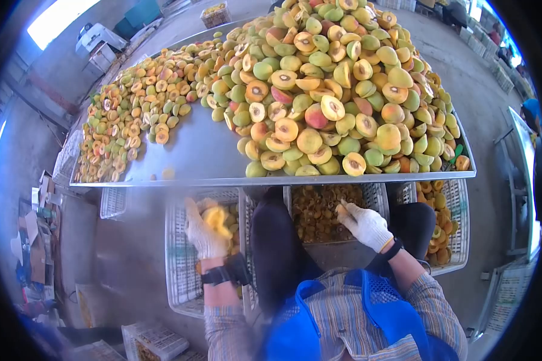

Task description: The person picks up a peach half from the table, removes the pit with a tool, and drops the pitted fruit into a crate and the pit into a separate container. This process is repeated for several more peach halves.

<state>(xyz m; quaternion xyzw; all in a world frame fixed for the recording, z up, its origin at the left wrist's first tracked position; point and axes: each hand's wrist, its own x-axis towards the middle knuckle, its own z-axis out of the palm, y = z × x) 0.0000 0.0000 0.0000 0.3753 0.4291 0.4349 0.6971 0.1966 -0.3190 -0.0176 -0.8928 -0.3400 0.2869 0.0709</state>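
My left hand, in a white knit glove, is over the left crate with bright yellow peach halves at its fingers. Motion smears the fruit's outlines. My right hand, also gloved, is above a crate of brown peach pits between my knees. Its fingers are pinched together; a small brownish thing shows at the tips, too small to name. In front of both hands stands a metal table heaped with cut peaches, many with pits showing.
At right, another crate holds peach halves beside my knee. A green-handled tool lies at the table's right edge. More crates stand on the floor at lower left. Cardboard boxes are piled at far left.
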